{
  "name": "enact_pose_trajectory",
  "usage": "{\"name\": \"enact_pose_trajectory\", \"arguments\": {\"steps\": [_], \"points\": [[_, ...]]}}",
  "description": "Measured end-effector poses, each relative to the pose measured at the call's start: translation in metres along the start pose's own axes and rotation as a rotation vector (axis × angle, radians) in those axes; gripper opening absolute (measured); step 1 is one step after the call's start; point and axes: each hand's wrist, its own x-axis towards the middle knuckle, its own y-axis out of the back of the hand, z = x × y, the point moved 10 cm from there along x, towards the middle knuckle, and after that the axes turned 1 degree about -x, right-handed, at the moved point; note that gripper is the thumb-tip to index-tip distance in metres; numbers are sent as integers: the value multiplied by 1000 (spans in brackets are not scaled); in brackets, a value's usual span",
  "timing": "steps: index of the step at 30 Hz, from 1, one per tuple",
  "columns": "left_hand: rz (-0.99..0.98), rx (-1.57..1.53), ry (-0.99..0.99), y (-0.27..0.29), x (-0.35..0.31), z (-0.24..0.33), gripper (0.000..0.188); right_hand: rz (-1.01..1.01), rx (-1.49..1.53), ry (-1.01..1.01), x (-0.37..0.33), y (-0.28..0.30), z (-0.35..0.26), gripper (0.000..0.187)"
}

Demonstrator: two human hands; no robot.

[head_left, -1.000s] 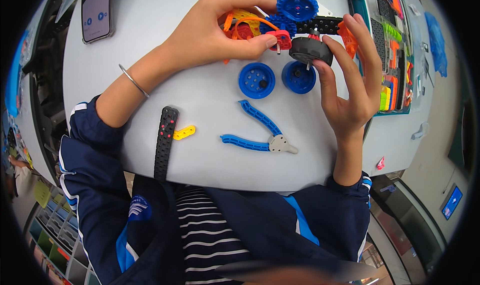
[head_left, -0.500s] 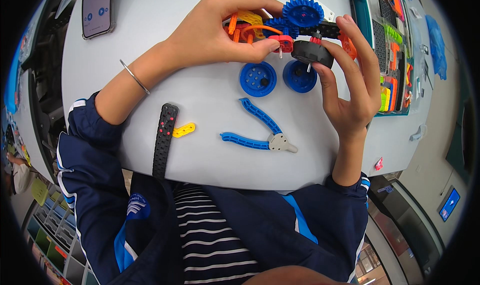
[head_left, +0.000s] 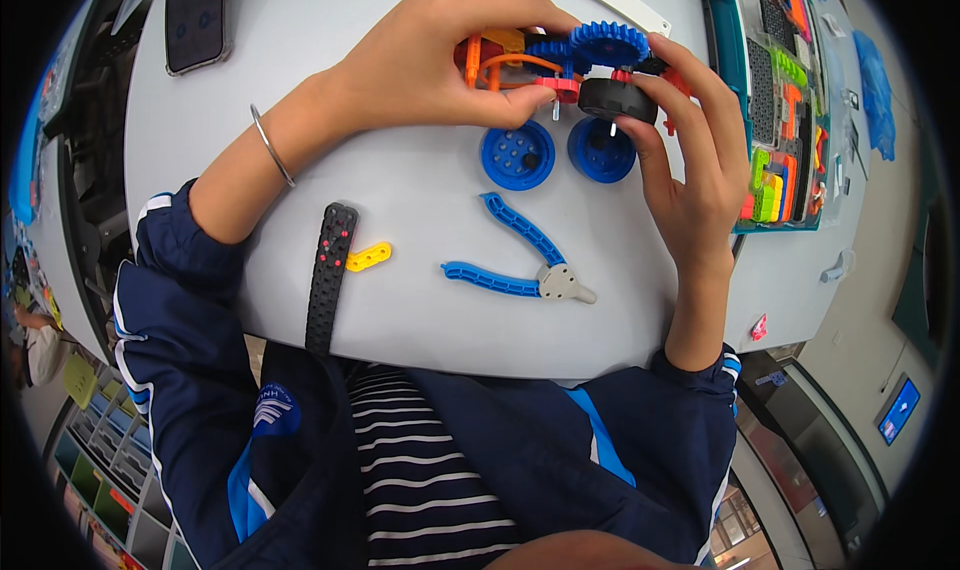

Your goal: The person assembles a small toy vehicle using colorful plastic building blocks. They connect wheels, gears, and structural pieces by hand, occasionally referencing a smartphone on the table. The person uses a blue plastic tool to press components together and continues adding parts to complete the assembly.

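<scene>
Between both hands is a toy building-kit model with blue gears (head_left: 610,45), orange and yellow parts, and a red connector (head_left: 562,91). My left hand (head_left: 440,65) is closed round its left side, thumb near the red connector. My right hand (head_left: 695,155) pinches a black wheel (head_left: 617,101) at the model's near right, its fingers curled over the right side. A light axle end pokes out below the wheel. Two blue wheel hubs (head_left: 517,157) lie on the table just below the model. Nearer to me rests a blue-handled plier-like tool (head_left: 557,282), its handles spread.
A black perforated beam (head_left: 328,280) with a yellow piece (head_left: 369,257) lies at the left of the table (head_left: 420,325). A phone (head_left: 197,20) sits at the far left. A teal parts case (head_left: 727,40) holds colourful pieces at right. A white strip (head_left: 612,0) lies at the back.
The model has tilted slightly, and the black wheel has shifted a little left and toward the model. My right hand has moved slightly left with it. The phone's screen has dimmed.
</scene>
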Motion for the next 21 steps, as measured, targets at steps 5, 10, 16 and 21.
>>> {"name": "enact_pose_trajectory", "arguments": {"steps": [5,10,16,21], "points": [[15,-208,8,0,9,-2,42,-43,-5,33,1,-7,1,36],[-16,-237,-3,-2,11,0,41,-123,59,3,-1,-10,3,30],[15,-259,12,-1,11,-2,42,-95,90,-1,-1,-9,5,31],[27,-187,20,0,12,-1,41,-22,106,23,0,-8,8,34]]}}
